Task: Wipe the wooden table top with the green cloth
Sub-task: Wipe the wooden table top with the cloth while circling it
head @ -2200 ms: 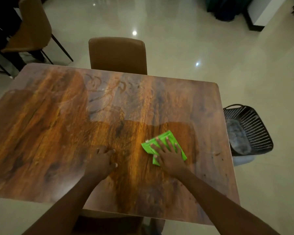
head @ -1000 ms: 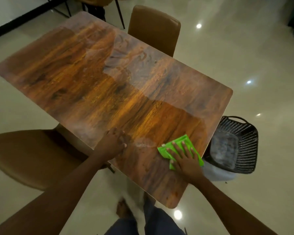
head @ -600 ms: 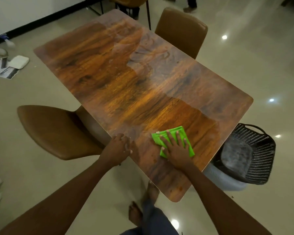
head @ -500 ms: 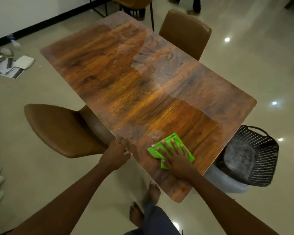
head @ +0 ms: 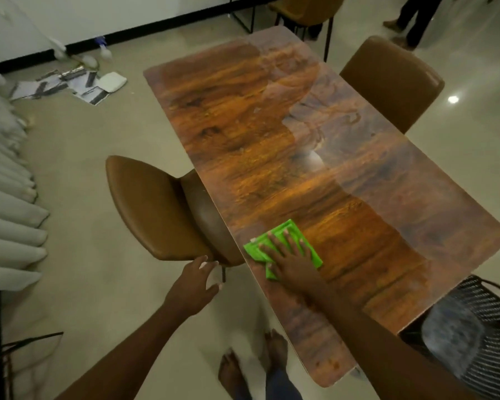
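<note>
Cloth (head: 283, 249) under R hand (head: 293, 262), flat on table (head: 272, 145) near edge.
I see long axis runs away from me; L hand (head: 195, 284) open, empty, off-table.

We see the wooden table top (head: 272, 145) bare and open far of the green cloth (head: 283, 248); a brown chair (head: 156, 209) crowds its left edge
</note>
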